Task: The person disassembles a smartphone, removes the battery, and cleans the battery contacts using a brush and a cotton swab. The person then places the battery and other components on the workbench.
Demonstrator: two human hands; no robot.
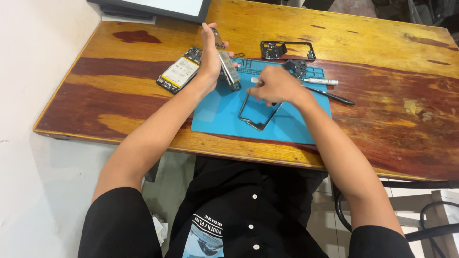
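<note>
Nearest, her right hand [276,86] pinches a thin tool over a phone frame [259,111] on the blue mat [215,114]; left hand [210,57] fingers grip an upright phone [229,70] above the desk [382,119].

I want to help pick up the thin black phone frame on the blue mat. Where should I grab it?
Take the black frame by its near long edge, coming from the side closest to the person. It lies flat and tilted on the blue mat, hollow in the middle, and the right hand covers its far end, so the near rim is probably easiest to pinch.
</note>
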